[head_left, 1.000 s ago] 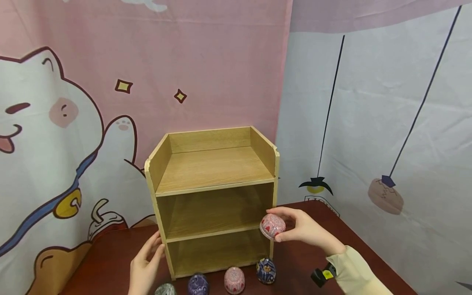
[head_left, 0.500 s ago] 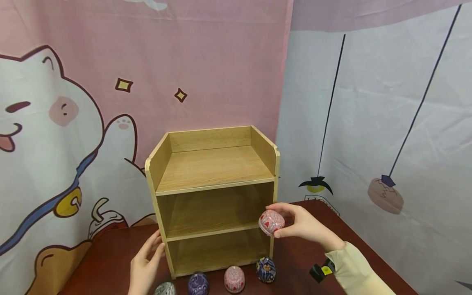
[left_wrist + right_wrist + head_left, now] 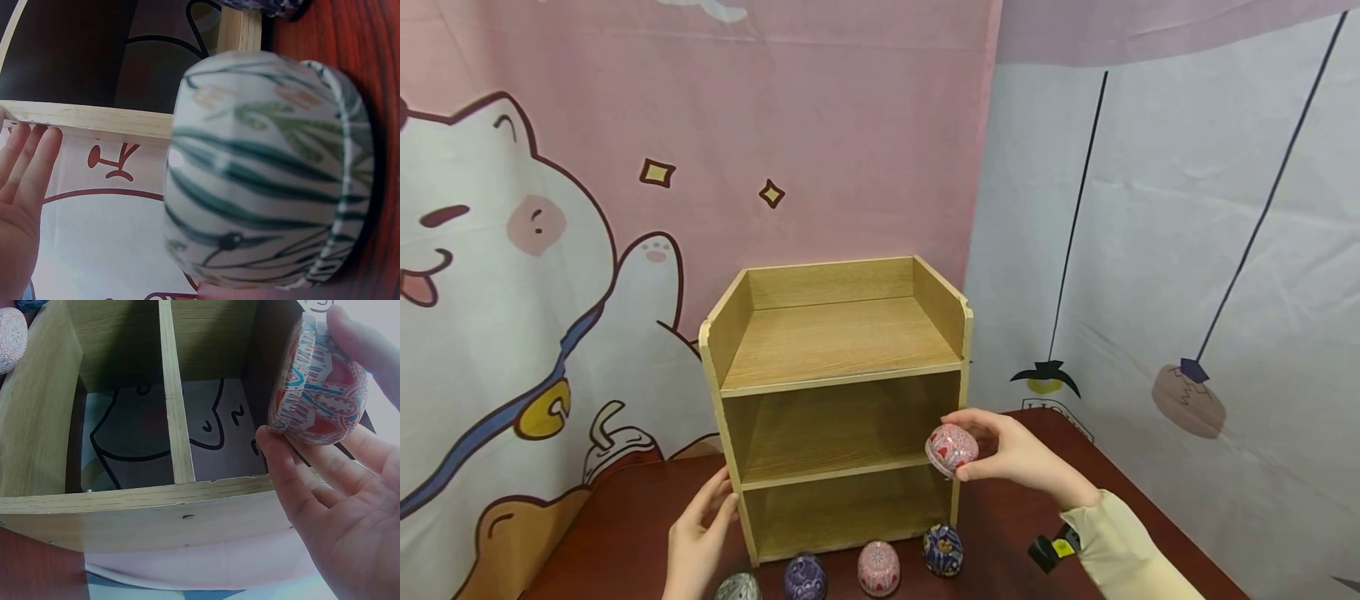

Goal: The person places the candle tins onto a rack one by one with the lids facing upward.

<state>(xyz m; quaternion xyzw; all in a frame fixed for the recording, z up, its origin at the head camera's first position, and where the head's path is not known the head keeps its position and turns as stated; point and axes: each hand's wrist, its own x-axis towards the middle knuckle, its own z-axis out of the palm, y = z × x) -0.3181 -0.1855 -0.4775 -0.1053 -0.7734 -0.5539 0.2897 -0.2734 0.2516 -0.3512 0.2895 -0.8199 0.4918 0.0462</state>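
A small pink patterned tin with red marks (image 3: 951, 450) is pinched between the thumb and fingers of my right hand (image 3: 1011, 457). It is held in the air by the right front edge of the wooden shelf unit (image 3: 842, 379), level with the middle compartment. My left hand (image 3: 697, 533) touches the unit's left side; in the left wrist view its fingers (image 3: 39, 165) are straight, tips against the panel. Along the unit's foot stand a grey-green leaf-patterned tin (image 3: 262, 175), a purple tin (image 3: 805, 577), another pink tin (image 3: 878, 569) and a dark blue tin (image 3: 942, 550).
The unit stands on a dark red table (image 3: 625, 517) and has an open top tray with two compartments below. Behind it hangs a pink cloth with a cartoon cat (image 3: 512, 275); a pale cloth (image 3: 1157, 250) hangs on the right.
My right hand has shifted slightly up and left with the pink tin, a little nearer the shelf's middle compartment. My left hand stays at the unit's side.
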